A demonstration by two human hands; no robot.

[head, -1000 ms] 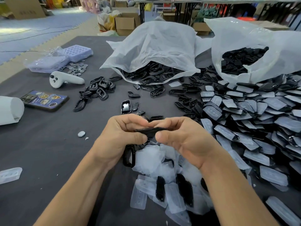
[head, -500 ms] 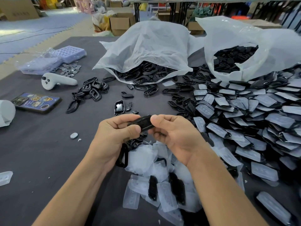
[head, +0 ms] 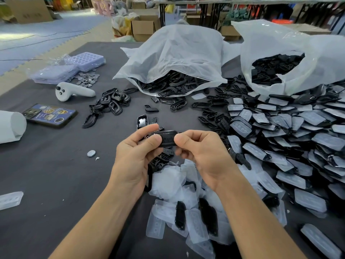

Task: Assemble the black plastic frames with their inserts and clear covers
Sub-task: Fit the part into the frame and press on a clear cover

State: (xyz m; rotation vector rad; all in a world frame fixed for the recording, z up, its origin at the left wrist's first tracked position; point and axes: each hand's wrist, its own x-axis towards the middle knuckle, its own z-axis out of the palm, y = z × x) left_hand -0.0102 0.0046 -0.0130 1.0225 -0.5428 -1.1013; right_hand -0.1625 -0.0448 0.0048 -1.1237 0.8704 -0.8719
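Observation:
A black plastic frame [head: 168,138] is pinched between both hands above the dark table [head: 56,174]. My left hand [head: 136,156] grips its left end with thumb and fingers. My right hand [head: 201,152] holds its right end, thumb on top. More black parts hang below the frame, under my left palm. Clear covers [head: 173,184] lie heaped just under my hands. A large pile of assembled pieces [head: 280,137] spreads to the right. Loose black frames [head: 112,102] sit at the mid left.
Two white bags hold black parts: one at the centre back [head: 173,58], one at the back right [head: 280,58]. A phone [head: 50,114], a white controller [head: 72,91], purple trays [head: 74,66], a white roll [head: 11,126] and a small disc [head: 91,153] lie at the left.
The frame has been turned from edge-on to show its broad face, and both hands have lifted it slightly away from me. The view shifted a little to the right.

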